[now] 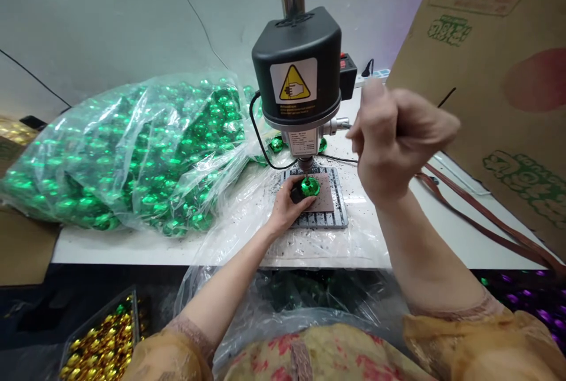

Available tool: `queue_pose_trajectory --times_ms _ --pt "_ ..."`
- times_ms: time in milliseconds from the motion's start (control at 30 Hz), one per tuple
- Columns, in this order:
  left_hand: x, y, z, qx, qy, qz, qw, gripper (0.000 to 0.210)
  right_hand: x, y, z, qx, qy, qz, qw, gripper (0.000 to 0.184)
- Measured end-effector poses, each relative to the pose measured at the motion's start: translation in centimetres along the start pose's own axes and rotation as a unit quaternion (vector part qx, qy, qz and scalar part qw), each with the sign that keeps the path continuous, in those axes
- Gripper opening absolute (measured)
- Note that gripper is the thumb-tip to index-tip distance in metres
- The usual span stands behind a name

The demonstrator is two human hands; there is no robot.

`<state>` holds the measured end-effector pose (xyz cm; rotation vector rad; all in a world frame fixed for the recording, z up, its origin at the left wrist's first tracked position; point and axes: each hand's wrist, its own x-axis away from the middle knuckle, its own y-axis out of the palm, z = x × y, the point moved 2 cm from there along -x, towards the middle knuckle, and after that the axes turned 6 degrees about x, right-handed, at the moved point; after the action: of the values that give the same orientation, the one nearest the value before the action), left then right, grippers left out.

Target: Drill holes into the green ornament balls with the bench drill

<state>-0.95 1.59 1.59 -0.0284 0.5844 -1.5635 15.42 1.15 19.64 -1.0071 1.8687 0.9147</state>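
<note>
My left hand [287,203] is closed around a dark holder or dark object, with a shiny faceted green ball [311,187] between thumb and fingers. The ball lies directly beneath the chuck [305,163] of a small black bench drill press [296,68]. Under it are a brown board [326,198] and the grey slotted base plate [339,216]. My right hand [393,139] is raised at the right of the drill head, curled in a fist about the press lever; the grip itself is mostly hidden, and a dark rod end [446,98] shows behind it.
A large clear bag of green balls [132,151] lies left on the white table [115,248]. At right stand a tall cardboard box [499,74] and a brown strap [481,210]. Below left is a bin of gold balls [104,342]; purple balls [530,304] lie below right. Dark shavings are scattered around the base.
</note>
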Motion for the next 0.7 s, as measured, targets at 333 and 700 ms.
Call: queue_pose_trajectory --times_ms 333,700 --pt "7.4 -7.2 5.6 -0.11 -0.052 -0.312 0.942 0.046 -1.8 0.8 0.0 -0.051 0.039 -0.008 0.998 0.044" --pt "-5.6 -10.7 -5.0 -0.182 0.036 0.09 0.979 0.015 -1.9 0.9 -0.3 0.005 0.033 0.008 0.999 0.046"
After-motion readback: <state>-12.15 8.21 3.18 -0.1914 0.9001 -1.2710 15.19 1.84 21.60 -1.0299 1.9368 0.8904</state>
